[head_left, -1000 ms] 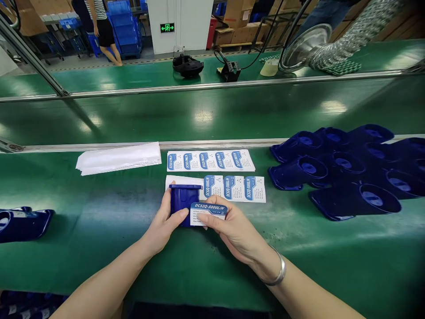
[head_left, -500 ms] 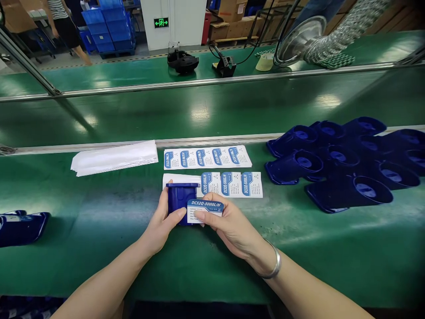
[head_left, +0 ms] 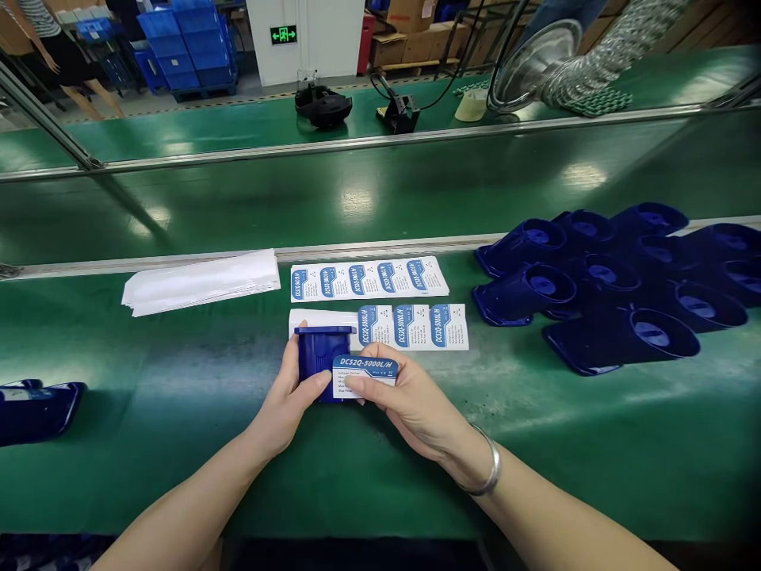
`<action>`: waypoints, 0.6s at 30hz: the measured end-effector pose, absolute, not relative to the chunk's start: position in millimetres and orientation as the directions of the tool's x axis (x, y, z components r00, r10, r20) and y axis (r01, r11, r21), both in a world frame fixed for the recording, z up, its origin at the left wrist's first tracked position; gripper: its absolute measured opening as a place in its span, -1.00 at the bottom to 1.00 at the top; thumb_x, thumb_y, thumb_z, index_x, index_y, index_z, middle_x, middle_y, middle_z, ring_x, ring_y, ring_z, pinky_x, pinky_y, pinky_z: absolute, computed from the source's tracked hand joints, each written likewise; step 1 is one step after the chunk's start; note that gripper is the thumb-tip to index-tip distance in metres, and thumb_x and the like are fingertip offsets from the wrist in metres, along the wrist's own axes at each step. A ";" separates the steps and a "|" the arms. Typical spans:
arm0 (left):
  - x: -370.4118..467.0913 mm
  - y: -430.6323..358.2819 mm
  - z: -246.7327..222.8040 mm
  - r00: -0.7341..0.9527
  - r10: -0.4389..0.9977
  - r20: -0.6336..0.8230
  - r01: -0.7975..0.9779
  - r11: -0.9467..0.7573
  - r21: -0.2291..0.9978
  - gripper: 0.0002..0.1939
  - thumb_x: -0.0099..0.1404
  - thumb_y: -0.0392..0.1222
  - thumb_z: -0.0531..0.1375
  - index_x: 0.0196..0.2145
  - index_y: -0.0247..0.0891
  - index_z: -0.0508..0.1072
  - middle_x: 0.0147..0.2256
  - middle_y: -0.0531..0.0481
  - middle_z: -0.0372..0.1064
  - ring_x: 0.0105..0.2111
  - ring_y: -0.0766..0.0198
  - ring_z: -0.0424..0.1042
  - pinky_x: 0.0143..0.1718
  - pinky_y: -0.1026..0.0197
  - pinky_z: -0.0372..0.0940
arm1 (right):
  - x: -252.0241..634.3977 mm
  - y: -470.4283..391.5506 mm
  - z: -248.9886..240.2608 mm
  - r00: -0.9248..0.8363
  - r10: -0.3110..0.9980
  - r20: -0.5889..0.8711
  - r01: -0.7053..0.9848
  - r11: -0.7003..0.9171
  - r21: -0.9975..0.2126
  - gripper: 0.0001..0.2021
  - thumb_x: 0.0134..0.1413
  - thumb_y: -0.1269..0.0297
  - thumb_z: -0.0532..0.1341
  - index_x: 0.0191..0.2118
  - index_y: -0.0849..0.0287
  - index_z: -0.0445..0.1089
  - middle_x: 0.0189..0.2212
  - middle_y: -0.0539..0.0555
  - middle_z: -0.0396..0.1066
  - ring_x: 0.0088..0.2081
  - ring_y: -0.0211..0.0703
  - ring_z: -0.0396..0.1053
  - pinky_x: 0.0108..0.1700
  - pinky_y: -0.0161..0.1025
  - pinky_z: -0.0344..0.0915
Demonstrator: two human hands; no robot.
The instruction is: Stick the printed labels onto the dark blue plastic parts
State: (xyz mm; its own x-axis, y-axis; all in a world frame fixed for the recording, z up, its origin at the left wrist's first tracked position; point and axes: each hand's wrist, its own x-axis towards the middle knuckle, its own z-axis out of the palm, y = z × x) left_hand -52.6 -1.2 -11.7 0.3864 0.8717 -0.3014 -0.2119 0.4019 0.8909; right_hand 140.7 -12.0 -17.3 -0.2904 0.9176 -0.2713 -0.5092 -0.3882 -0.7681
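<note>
My left hand (head_left: pixel 284 400) is closed round the left side of a dark blue plastic housing (head_left: pixel 321 342), its thumb on the front face. Between the thumb and fingers of my right hand (head_left: pixel 410 396) is a blue-and-white label (head_left: pixel 365 366) printed DC52Q-5000L/H. The label overlaps the housing's right side; whether it is stuck down there I cannot tell. Just behind the hands lies a label sheet (head_left: pixel 413 327) with three labels showing and a bare strip at its left. A fuller stack of label sheets (head_left: pixel 369 277) lies beyond it.
White paper strips (head_left: pixel 202 281) lie at the back left. Several dark blue housings (head_left: pixel 606 277) crowd the right side, and another blue part (head_left: pixel 41 408) sits at the left edge. A metal rail (head_left: pixel 297 151) crosses behind, with a soldering-iron stand (head_left: pixel 399 115) and a flexible duct (head_left: pixel 618 59) past it.
The view has shifted slightly, moving the scene a little left and up. Both hands keep the same hold on the housing and the label. A person in the background has moved left.
</note>
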 end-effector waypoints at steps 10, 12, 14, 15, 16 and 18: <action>-52.5 -0.9 -11.9 0.367 0.875 -0.315 -0.211 0.408 0.888 -0.18 0.42 -0.03 0.21 0.46 0.08 -0.15 0.38 -0.01 0.11 0.34 -0.08 0.15 0.32 -0.05 0.16 | 139.3 -11.5 -13.9 -0.285 0.915 -0.286 -0.515 -0.398 -0.759 -0.64 -0.02 0.22 0.59 -0.34 0.20 0.40 -0.45 -0.07 0.38 -0.40 -0.32 0.28 -0.26 -0.38 0.23; -52.4 -0.6 -11.7 0.367 0.877 -0.310 -0.210 0.402 0.891 -0.16 0.40 -0.04 0.23 0.46 0.08 -0.15 0.38 -0.03 0.12 0.33 -0.10 0.15 0.30 -0.06 0.18 | 139.3 -11.0 -13.4 -0.282 0.914 -0.291 -0.516 -0.400 -0.758 -0.63 -0.03 0.22 0.59 -0.34 0.20 0.40 -0.44 -0.08 0.38 -0.40 -0.32 0.28 -0.26 -0.38 0.23; -52.2 0.0 -11.2 0.375 0.879 -0.295 -0.203 0.388 0.899 -0.10 0.36 -0.07 0.27 0.46 0.06 -0.17 0.36 -0.06 0.14 0.33 -0.10 0.17 0.29 -0.05 0.19 | 139.6 -10.6 -12.5 -0.279 0.915 -0.293 -0.518 -0.400 -0.756 -0.62 -0.04 0.21 0.60 -0.33 0.19 0.39 -0.44 -0.08 0.38 -0.40 -0.32 0.28 -0.26 -0.38 0.23; -51.9 0.4 -10.8 0.381 0.879 -0.288 -0.196 0.381 0.904 -0.06 0.34 -0.09 0.30 0.46 0.06 -0.18 0.35 -0.08 0.15 0.32 -0.10 0.18 0.28 -0.05 0.21 | 139.7 -10.5 -12.1 -0.279 0.915 -0.292 -0.516 -0.399 -0.758 -0.62 -0.03 0.21 0.60 -0.34 0.19 0.38 -0.44 -0.08 0.38 -0.39 -0.32 0.28 -0.26 -0.38 0.23; -51.7 0.7 -10.4 0.386 0.878 -0.284 -0.187 0.376 0.908 -0.02 0.32 -0.10 0.32 0.46 0.05 -0.20 0.34 -0.09 0.17 0.31 -0.11 0.20 0.27 -0.05 0.22 | 139.9 -10.5 -11.7 -0.281 0.915 -0.291 -0.513 -0.399 -0.760 -0.62 -0.02 0.21 0.59 -0.34 0.19 0.38 -0.45 -0.08 0.37 -0.39 -0.31 0.28 -0.26 -0.37 0.23; -51.0 1.5 -9.6 0.390 0.876 -0.284 -0.167 0.371 0.914 0.02 0.29 -0.11 0.35 0.46 0.05 -0.22 0.33 -0.12 0.19 0.28 -0.11 0.24 0.25 -0.06 0.24 | 139.9 -10.9 -11.5 -0.283 0.916 -0.285 -0.505 -0.395 -0.767 -0.63 -0.01 0.21 0.58 -0.35 0.18 0.37 -0.45 -0.09 0.36 -0.39 -0.31 0.28 -0.26 -0.37 0.24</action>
